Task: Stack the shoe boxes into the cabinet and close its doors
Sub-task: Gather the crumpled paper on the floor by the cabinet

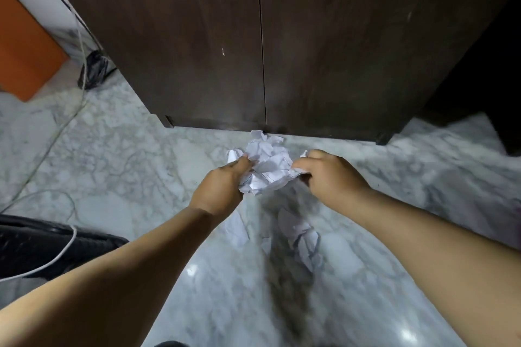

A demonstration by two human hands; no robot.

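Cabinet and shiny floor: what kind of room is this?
Probably a room in a home. A dark wooden cabinet with shut doors stands on a marble floor, a white cable trails across it, and both hands hold crumpled paper.

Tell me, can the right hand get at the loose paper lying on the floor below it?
Probably not at once: the right hand and left hand both grip crumpled paper. Nothing blocks the loose paper.

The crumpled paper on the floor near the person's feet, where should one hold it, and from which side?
Pinch the loose crumpled paper from above, at its raised creased ridges. It lies low on the marble floor, so no edge offers itself from the side. Both hands, left hand and right hand, already grip another wad.
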